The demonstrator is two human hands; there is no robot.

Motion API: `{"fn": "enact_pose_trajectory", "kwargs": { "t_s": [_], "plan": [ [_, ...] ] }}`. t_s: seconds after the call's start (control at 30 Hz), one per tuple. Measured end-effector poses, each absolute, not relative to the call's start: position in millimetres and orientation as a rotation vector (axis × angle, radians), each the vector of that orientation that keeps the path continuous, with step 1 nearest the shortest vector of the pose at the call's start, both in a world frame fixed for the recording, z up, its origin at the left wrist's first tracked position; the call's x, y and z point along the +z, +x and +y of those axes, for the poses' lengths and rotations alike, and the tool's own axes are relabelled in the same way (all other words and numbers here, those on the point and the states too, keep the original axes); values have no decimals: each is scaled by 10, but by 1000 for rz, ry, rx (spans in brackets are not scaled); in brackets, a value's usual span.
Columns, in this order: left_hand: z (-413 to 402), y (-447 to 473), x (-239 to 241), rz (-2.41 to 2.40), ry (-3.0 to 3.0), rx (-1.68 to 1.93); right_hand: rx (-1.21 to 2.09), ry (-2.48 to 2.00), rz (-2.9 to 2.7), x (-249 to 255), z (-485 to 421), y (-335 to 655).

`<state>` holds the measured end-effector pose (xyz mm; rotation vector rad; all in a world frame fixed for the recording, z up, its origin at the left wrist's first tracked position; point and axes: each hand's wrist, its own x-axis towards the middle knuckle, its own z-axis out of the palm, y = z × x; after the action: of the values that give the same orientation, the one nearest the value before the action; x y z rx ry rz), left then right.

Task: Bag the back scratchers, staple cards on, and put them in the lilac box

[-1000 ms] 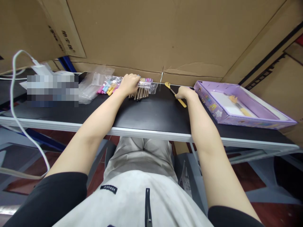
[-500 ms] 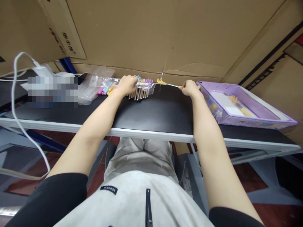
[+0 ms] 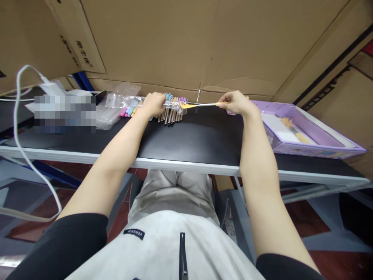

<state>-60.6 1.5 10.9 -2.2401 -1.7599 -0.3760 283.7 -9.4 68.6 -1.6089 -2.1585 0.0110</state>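
Observation:
My right hand (image 3: 234, 103) pinches the yellow handle end of a back scratcher (image 3: 205, 104) with a metal rod. Its yellow claw head points left and lies at the right end of a clear plastic sleeve (image 3: 171, 105). Closed over that sleeve is my left hand (image 3: 154, 104), its fingertips partly hidden. Just beyond and below the left hand lies a bunch of back scratchers (image 3: 170, 116), with metal rods toward me and blue, yellow and purple heads toward the cardboard. Pink, blue and yellow handles (image 3: 128, 110) show left of the left hand.
On the right stands a purple box (image 3: 309, 149) with a yellow back scratcher (image 3: 295, 131) inside. Clear plastic bags (image 3: 109, 112) lie at the left, near a white cable (image 3: 18, 112). Cardboard (image 3: 163, 46) walls the back of the black table (image 3: 192, 142).
My right hand has turned, and the yellow back scratcher has moved left, its head now meeting the sleeve's right end. My left hand has shifted slightly left.

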Motion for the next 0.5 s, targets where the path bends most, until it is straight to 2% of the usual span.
{"fn": "enact_pose_trajectory", "kwargs": {
  "t_s": [0.5],
  "plan": [
    [34, -579, 85, -1647, -2316, -451, 78, -1783, -2138, 760, -207, 2668]
  ]
}}
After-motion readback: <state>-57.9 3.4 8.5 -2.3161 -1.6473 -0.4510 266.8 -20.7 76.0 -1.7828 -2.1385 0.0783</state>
